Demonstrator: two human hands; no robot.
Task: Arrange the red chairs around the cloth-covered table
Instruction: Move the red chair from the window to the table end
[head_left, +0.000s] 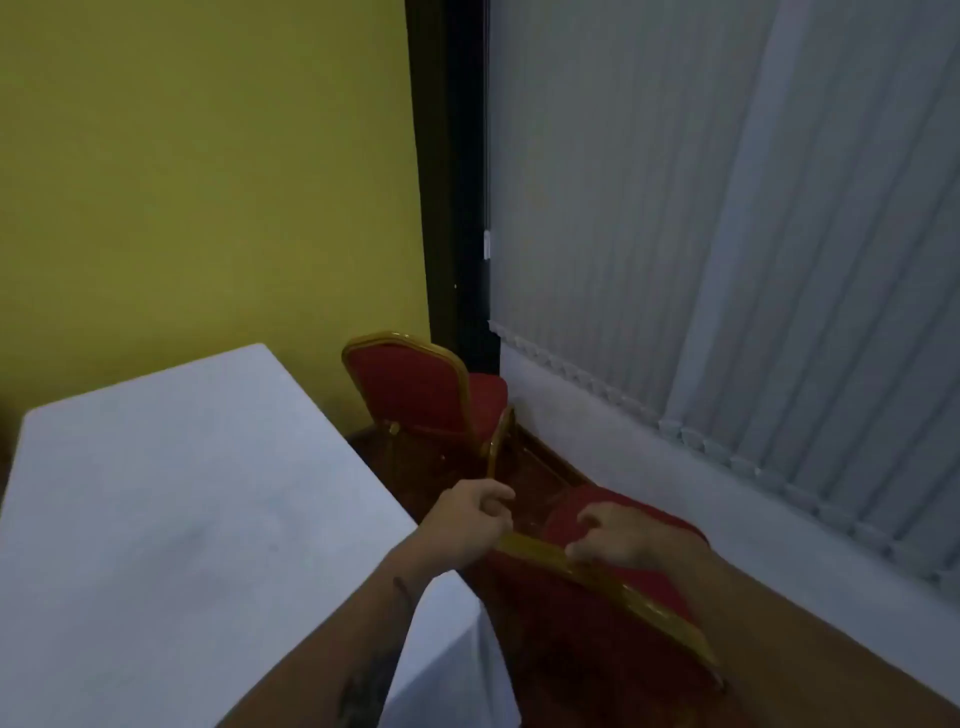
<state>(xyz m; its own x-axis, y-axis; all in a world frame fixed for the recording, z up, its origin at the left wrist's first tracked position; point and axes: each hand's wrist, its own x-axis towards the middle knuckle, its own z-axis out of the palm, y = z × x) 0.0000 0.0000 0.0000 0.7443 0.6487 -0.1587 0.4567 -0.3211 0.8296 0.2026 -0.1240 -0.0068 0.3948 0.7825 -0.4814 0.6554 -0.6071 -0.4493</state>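
Both hands are on the near red chair (587, 623), which stands just beside the right long edge of the cloth-covered desk (182, 519), close to its near right corner. The left hand (462, 522) has its fingers (493, 496) curled together over the end of the gilt top rail (597, 577); the right hand (618, 535) lies across the same rail further along, fingers (589, 519) bent and clamped on it, fingertips over the red padding of the backrest. Judged step: setting this chair square to the desk edge. To do it well, the grip should be kept on the rigid rail and not on the upholstery, the chair lifted or walked rather than dragged, and its legs — not visible here — kept clear of the hanging cloth so the drape is not snagged or pulled. A second red chair (421, 395) stands beyond the far right corner of the desk, in the room corner, apparently tilted or turned away from the desk; it looks not yet placed. The desk top is bare white cloth, lightly creased. The floor (530, 467) between desk and wall is dark wood — a narrow passage. A yellow wall (208, 182) lies ahead, and grey vertical blinds (727, 234) hang to the right above a pale sill.
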